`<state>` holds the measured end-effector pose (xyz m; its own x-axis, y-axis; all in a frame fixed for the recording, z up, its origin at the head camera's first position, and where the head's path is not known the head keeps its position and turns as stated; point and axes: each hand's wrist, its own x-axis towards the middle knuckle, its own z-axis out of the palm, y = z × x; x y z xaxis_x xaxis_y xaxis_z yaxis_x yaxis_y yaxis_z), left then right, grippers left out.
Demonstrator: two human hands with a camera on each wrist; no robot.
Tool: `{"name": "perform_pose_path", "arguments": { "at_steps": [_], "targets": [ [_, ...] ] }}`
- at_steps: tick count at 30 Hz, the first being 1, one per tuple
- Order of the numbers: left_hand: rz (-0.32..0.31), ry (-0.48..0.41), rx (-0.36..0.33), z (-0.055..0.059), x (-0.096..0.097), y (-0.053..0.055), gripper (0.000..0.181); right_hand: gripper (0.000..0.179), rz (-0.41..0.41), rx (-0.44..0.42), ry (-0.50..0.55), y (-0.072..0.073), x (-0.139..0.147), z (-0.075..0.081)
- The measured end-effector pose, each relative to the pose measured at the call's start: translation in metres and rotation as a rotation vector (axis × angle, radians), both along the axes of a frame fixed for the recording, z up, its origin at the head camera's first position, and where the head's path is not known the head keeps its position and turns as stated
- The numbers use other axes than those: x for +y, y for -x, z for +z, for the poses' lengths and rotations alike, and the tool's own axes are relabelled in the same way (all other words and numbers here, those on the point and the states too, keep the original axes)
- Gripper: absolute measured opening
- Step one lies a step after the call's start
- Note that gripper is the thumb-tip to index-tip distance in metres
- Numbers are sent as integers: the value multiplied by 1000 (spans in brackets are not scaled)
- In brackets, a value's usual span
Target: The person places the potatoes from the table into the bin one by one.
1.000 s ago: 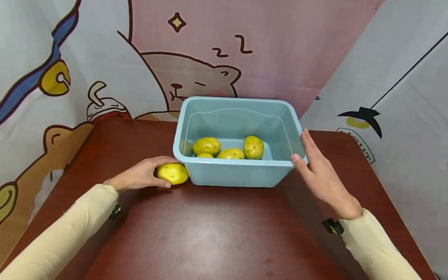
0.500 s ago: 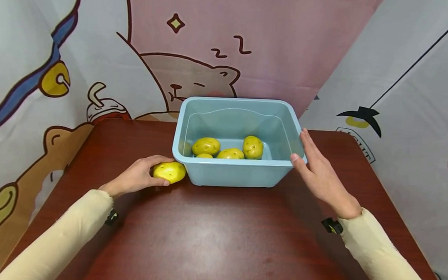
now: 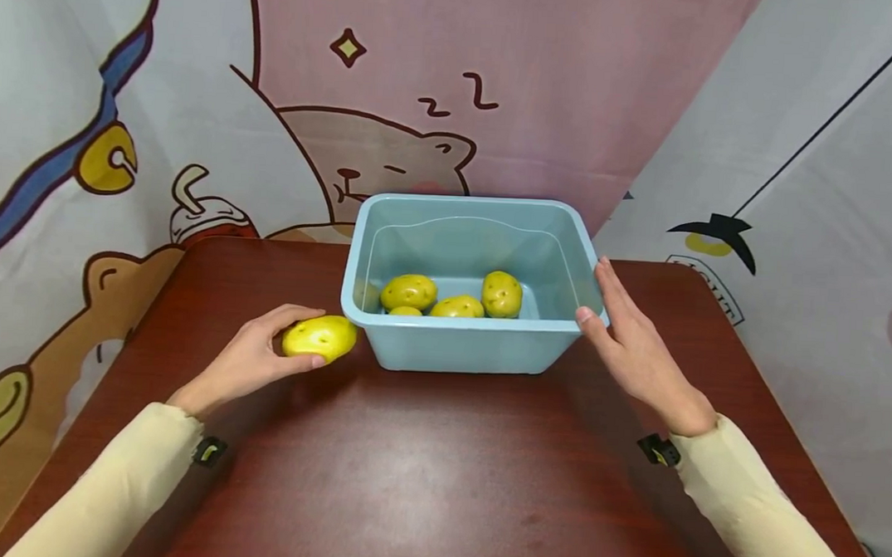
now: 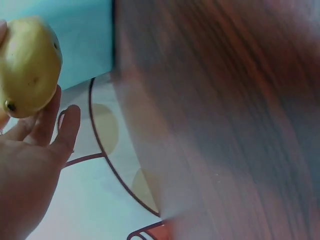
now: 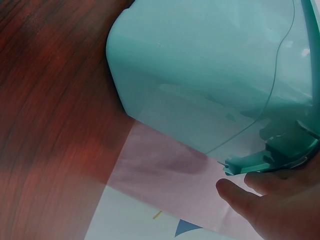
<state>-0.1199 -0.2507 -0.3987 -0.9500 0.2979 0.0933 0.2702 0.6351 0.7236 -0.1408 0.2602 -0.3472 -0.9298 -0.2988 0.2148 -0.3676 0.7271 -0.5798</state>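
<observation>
My left hand (image 3: 248,357) grips a yellow potato (image 3: 320,338) at the front left corner of the light blue plastic bin (image 3: 458,345). Thumb and fingers lie on opposite sides of it, and a shadow falls on the table beneath. In the left wrist view the potato (image 4: 30,67) shows a dark spot at its lower end, with the bin's wall (image 4: 85,45) behind. Several more potatoes, such as this upright one (image 3: 502,294), lie inside the bin; one is mostly hidden by the front rim. My right hand (image 3: 640,353), fingers extended, rests against the bin's right rim.
The bin stands toward the back of a dark red-brown wooden table (image 3: 408,468). A curtain (image 3: 559,84) printed with cartoon animals hangs right behind the table's rear edge and down both sides.
My left hand has drawn the potato left, away from the bin's corner, and slightly up. The right hand and the bin have stayed about where they were.
</observation>
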Motion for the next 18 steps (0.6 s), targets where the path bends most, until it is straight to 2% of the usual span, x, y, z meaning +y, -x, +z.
{"name": "perform_pose_path", "arguments": {
  "at_steps": [4, 9, 18],
  "targets": [
    [49, -12, 53, 7, -4, -11, 68, 75, 1, 16, -4, 0, -1, -1],
    [101, -42, 105, 23, -5, -22, 65, 74, 3, 20, -3, 0, 0, -1],
    [132, -70, 197, 52, 2, -34, 67, 75, 6, 2, 9, 0, 0, -1]
  ]
}}
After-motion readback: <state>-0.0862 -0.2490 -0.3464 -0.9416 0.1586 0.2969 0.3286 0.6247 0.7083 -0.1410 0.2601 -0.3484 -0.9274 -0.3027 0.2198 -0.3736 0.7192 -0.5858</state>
